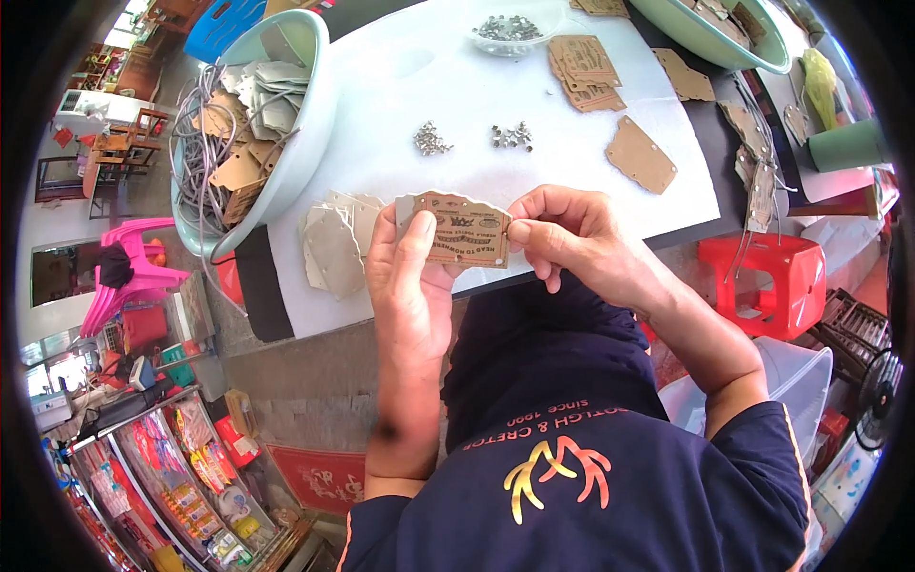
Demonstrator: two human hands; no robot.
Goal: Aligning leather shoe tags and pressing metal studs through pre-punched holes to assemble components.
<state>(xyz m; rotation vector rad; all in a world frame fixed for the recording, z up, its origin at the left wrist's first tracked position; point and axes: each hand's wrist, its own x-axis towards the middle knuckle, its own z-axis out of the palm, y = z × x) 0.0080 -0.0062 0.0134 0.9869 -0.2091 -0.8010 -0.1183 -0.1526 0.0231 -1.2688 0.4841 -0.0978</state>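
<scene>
Between both hands, over the table's near edge, is a brown cardboard tag (467,229) with dark print, a wavy upper edge and small holes. My left hand (412,257) grips its left end, thumb on the printed face. At its right end, my right hand (567,234) pinches the corner between thumb and forefinger; anything small inside that pinch is hidden. Just beyond the tag lie two small piles of shiny metal pieces, a left pile (432,139) and a right pile (513,137). Beside my left hand is a loose stack of pale tags (334,246).
A pale green tub (319,124) at the left holds tags and grey cords. Farther back stands a clear bowl (505,43) of metal pieces. Brown tags (583,71) and a single tag (641,155) lie at the right. A red stool (767,281) stands beyond the table's right side.
</scene>
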